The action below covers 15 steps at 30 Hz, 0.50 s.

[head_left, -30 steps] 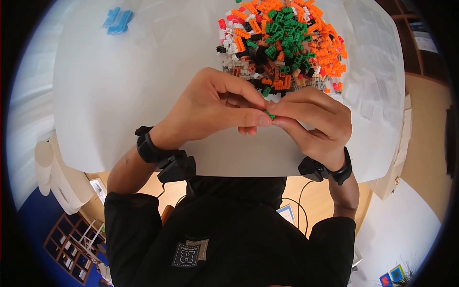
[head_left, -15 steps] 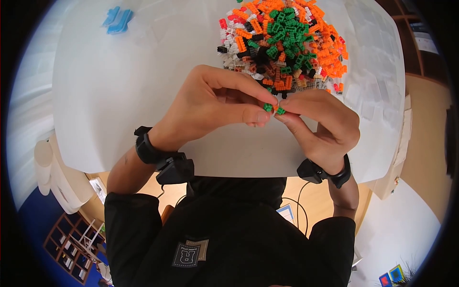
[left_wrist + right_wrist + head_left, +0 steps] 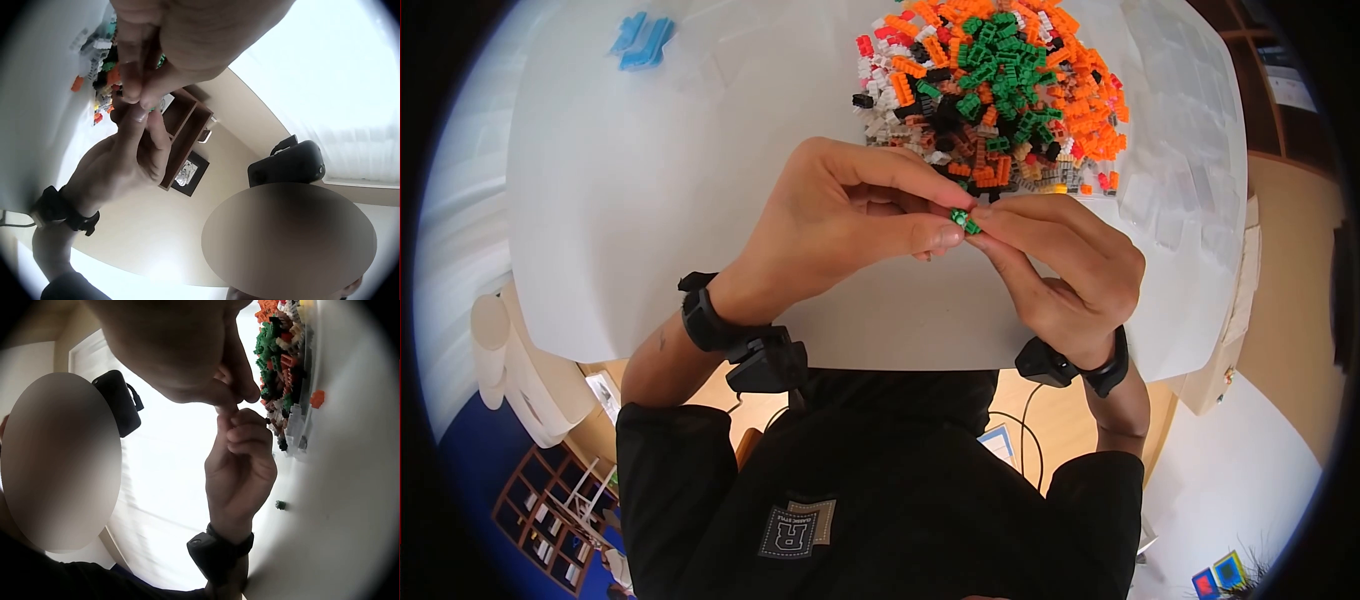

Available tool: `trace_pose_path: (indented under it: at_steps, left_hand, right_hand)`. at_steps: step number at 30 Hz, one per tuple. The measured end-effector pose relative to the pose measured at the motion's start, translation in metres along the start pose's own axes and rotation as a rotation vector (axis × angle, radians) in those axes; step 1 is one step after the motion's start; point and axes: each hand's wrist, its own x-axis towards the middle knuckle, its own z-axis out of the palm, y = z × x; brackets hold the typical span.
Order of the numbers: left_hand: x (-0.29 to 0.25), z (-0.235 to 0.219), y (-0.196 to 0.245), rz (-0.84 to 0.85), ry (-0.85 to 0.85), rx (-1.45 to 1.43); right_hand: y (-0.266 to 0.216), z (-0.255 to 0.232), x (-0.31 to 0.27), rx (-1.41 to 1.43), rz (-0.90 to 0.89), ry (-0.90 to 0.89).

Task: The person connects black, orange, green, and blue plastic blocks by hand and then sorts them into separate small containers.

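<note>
Over the table's near part, my left hand (image 3: 835, 225) pinches a small green building brick (image 3: 960, 216) between thumb and index finger. My right hand (image 3: 1080, 255) grips another green brick (image 3: 973, 228) in its thumb and fingertips. The two bricks meet between the hands in the head view, with the fingers covering much of them. In the left wrist view the right hand (image 3: 119, 156) comes up to the left fingertips. From the right wrist, the left hand (image 3: 240, 469) shows with its fingers curled, and the bricks are hidden.
A heap of small bricks (image 3: 1000, 75), mostly orange, green, white and black, lies beyond the hands. Clear plastic trays (image 3: 1180, 200) line the right side. Blue pieces (image 3: 642, 42) sit far left. A loose green brick (image 3: 280, 505) and an orange one (image 3: 317, 399) lie on the tabletop.
The hands were together, drew slightly apart half a second ago showing two separate green bricks, and have closed together again, bringing the bricks against each other.
</note>
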Motion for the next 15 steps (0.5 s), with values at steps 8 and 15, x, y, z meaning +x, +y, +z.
trace_pose_path:
  at_steps: [8,15]
  left_hand:
    - [0.0007,0.0016,0.0,0.04,0.007,0.053]
    - [0.0015,0.0055,0.0015,0.032,0.043,0.072]
  right_hand:
    - [0.0018,0.0004,-0.002,-0.079,-0.021,-0.007]
    - [0.0038,0.0007,-0.0023,-0.149,-0.049,-0.001]
